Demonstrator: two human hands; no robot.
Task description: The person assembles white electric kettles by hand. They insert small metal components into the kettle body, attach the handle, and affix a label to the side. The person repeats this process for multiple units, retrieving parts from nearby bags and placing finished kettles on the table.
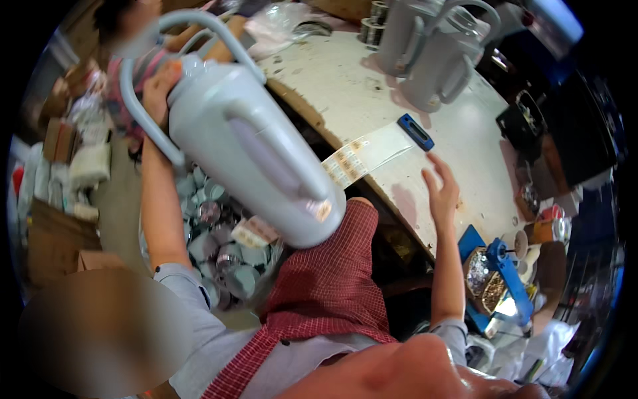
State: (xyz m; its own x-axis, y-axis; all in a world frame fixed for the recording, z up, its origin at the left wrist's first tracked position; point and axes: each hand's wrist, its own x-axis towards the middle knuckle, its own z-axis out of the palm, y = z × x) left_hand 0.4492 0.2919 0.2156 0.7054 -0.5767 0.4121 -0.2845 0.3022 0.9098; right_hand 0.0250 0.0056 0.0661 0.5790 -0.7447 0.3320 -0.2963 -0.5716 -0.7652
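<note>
A large grey jug with a side handle and a tall looped carrying handle hangs tilted over my lap. My left hand is closed around its neck, at the upper end. A small sticker shows near the jug's base. My right hand is held over the white table, fingers apart and holding nothing. Just beyond its fingertips lies a small blue flat object with a dark inset. It touches one end of a strip of label stickers, which reaches the table edge.
Two similar grey jugs stand on the white table, near sticker rolls. A blue hand-lever device sits at right by trays of small metal parts. Below my left arm, a bin holds many grey cups. Another person is at far left.
</note>
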